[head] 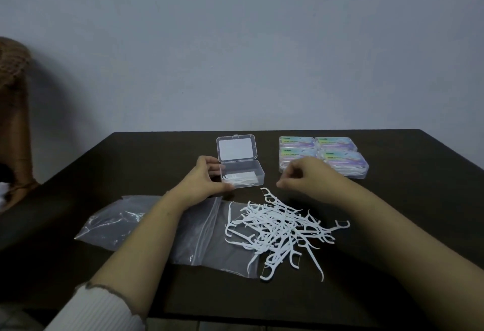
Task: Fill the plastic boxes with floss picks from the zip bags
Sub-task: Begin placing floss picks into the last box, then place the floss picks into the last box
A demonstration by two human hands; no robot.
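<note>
Nearest us, toward the front edge of the surface [392, 226], our two forearms reach forward over an emptied zip bag [204, 236] that lies flat. A second bag [115, 223] lies just left of it, partly under the left forearm. On the first bag's right end and spilling onto the surface sits the loose pile of picks [277, 231], tangled, white, pointing every way.

Past the pile, our left hand [207, 181] grips the near left corner of the open box [242, 173], thumb at the front wall and fingers curled at the side, steadying it. A few picks [237, 180] already lie in its tray; the lid [237, 151] stands up behind. Our right hand [301, 176] hovers just right of the box, fingers curled loosely; we cannot tell whether its grip holds a pick.

Toward the far edge, right of the open box, four closed boxes [323, 156] sit in a tight block, apparently full.

We judge this the filling of the fifth box, barely begun. Next we need to pinch a small bunch from the pile, align the handles, and lay them flat in the tray.
</note>
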